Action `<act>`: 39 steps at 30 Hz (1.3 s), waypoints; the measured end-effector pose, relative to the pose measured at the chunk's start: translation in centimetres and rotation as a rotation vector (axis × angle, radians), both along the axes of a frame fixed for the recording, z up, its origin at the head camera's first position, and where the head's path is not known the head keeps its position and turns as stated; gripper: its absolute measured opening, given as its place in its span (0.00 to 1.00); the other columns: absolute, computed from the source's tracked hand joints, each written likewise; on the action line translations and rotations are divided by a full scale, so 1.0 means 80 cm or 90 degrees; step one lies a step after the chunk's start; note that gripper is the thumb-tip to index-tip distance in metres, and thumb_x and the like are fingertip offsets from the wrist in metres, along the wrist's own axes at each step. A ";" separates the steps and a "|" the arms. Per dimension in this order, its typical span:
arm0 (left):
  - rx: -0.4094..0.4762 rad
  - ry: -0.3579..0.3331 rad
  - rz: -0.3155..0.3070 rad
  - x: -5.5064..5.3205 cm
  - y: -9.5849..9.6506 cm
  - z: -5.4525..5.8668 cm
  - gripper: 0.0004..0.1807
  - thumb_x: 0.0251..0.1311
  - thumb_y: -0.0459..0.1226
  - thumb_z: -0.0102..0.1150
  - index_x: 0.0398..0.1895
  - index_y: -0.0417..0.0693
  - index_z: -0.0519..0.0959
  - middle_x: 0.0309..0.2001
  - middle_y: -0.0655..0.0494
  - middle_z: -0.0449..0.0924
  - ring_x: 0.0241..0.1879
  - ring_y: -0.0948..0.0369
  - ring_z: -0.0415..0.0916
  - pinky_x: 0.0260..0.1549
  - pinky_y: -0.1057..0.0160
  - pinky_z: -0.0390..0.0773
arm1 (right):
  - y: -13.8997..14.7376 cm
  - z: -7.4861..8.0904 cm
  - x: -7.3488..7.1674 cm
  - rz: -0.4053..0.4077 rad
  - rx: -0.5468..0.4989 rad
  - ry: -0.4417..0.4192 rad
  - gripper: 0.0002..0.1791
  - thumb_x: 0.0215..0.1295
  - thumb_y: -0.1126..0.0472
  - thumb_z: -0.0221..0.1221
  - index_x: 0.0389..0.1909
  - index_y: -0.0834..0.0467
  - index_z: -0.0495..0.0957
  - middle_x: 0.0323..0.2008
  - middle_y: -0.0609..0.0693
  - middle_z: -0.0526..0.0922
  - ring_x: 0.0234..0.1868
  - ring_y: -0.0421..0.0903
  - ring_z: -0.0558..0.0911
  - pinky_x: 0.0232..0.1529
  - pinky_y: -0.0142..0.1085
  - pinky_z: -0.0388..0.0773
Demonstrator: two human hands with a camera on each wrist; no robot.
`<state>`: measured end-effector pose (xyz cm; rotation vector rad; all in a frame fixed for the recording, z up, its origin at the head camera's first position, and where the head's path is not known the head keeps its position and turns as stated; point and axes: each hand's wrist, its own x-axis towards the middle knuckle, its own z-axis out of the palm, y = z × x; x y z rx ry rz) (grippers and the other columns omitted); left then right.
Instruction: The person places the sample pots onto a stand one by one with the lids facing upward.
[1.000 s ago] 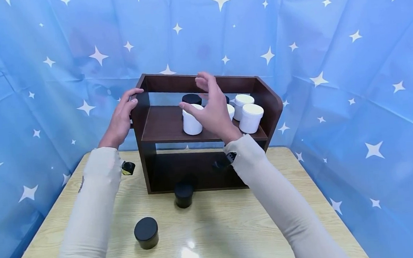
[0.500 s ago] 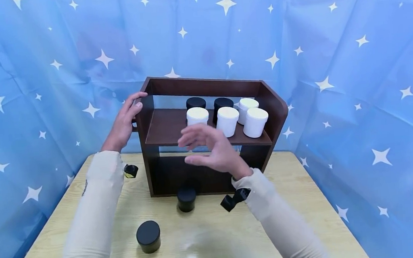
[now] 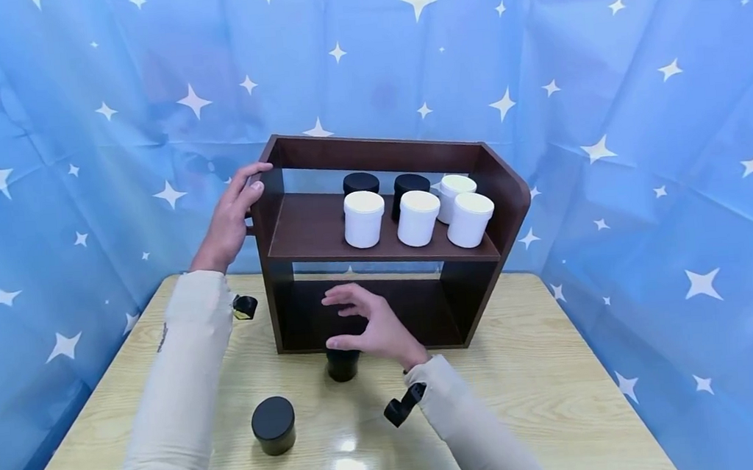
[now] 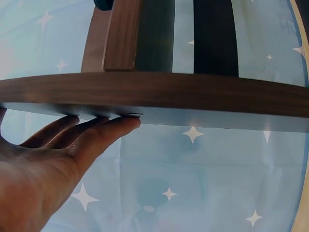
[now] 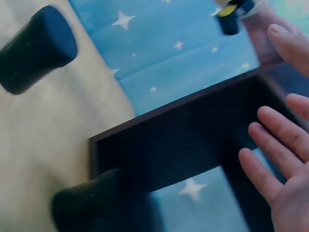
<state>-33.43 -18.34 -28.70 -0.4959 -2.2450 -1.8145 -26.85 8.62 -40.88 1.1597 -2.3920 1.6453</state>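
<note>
My left hand rests with extended fingers against the left side panel of a dark brown two-tier shelf; the left wrist view shows the fingertips touching that panel. In front of the lower tier, my right hand is spread, its fingers bent slightly and nothing held. Just behind it stands a black lidded jar, its top partly hidden by the hand. In the right wrist view this black jar is apart from the fingers. A second black jar stands nearer the front of the table.
On the upper tier, several white jars stand towards the right, with two black jars behind them. The shelf sits on a pale wooden table. A blue star-patterned curtain hangs around the back and sides.
My right hand has come down from the upper tier, away from the white jars, to the black jar in front of the shelf. My left hand stays on the side panel.
</note>
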 end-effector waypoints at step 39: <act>0.005 0.007 0.019 -0.002 0.006 -0.005 0.23 0.75 0.57 0.36 0.71 0.77 0.63 0.78 0.57 0.53 0.70 0.45 0.60 0.63 0.26 0.62 | -0.018 -0.153 -0.004 -0.224 0.045 -0.135 0.46 0.44 0.55 0.80 0.66 0.53 0.70 0.60 0.49 0.79 0.58 0.49 0.78 0.62 0.45 0.73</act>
